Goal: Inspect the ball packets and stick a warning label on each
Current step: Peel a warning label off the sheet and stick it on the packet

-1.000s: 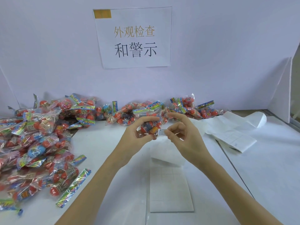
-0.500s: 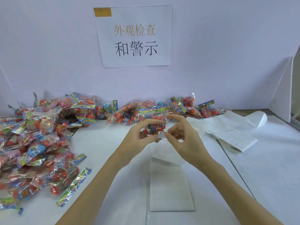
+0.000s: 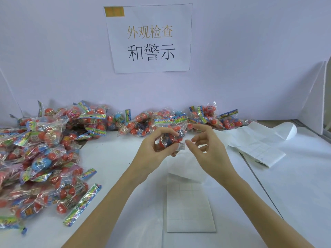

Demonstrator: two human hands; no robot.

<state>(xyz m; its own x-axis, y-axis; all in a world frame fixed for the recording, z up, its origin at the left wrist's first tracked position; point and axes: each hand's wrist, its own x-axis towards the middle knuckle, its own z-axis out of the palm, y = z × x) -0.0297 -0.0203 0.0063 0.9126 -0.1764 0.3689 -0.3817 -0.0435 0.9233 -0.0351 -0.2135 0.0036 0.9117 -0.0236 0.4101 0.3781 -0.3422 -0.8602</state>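
Note:
My left hand [image 3: 152,151] grips a clear ball packet [image 3: 170,138] with orange balls inside, held up over the middle of the table. A small white warning label [image 3: 180,146] sits on the packet's lower right side. My right hand [image 3: 209,149] hovers just right of the label with its fingers loosely curled and nothing in them; the thumb tip is close to the label's edge. A white label sheet [image 3: 189,208] with a faint grid lies flat on the table below my hands.
A big heap of ball packets [image 3: 41,158] fills the left side, and a row of more packets [image 3: 143,122] runs along the back wall. Folded white backing paper [image 3: 258,147] lies at the right. A printed sign [image 3: 150,38] hangs on the wall.
My right hand brought the label to the packet, stuck it on, then let go and drew slightly to the right. My left hand kept holding the packet.

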